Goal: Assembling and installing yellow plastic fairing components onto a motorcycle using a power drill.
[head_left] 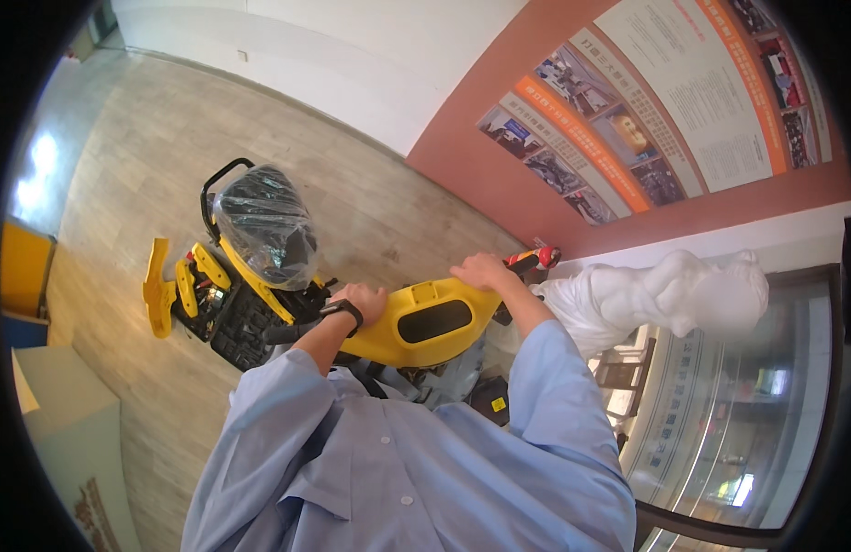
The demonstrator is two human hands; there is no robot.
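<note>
A yellow plastic panel with a dark oval inset lies across in front of my body. My left hand, with a dark watch at its wrist, grips the left part of its far edge. Farther right, my right hand is closed over the panel's right end. Black grip-like bars stick out past both ends, the left one below my left wrist and the right one beyond my right hand. My fingertips are partly hidden behind the edge.
Ahead to the left stands a seat wrapped in clear plastic. Beside it are a black tray of parts and a loose yellow piece. A white torso statue and a dark-framed glass case are right. Boxes stand left.
</note>
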